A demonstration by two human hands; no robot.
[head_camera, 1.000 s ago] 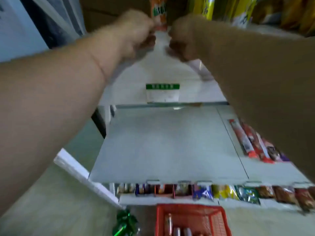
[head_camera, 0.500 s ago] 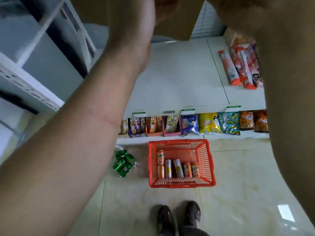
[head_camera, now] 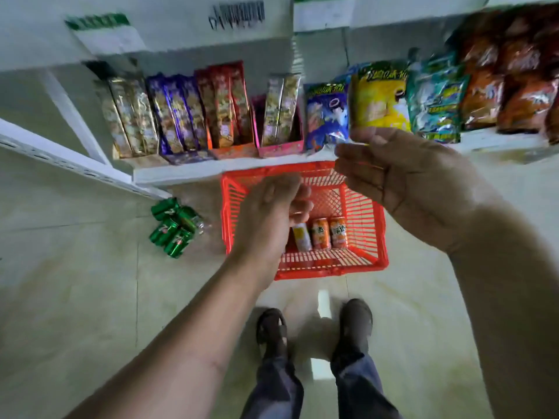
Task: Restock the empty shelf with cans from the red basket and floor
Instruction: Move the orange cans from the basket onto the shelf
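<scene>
Above the red basket [head_camera: 305, 264] of cans [head_camera: 321, 237], both hands [head_camera: 269, 213] [head_camera: 414, 189] hang loosely curled, holding nothing.

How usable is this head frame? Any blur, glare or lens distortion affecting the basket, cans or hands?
Head view: motion blur smears the shelf labels and snack packets; both the left hand and right hand are soft-edged. Wide-angle bending curves the shelf edge. Glare patches sit on the floor tiles. The red basket and its orange cans read clearly; the green cans are recognisable.

snack packets [head_camera: 379, 95] line the bottom shelf [head_camera: 181, 170] (dark shoes [head_camera: 355, 320] below).
</scene>
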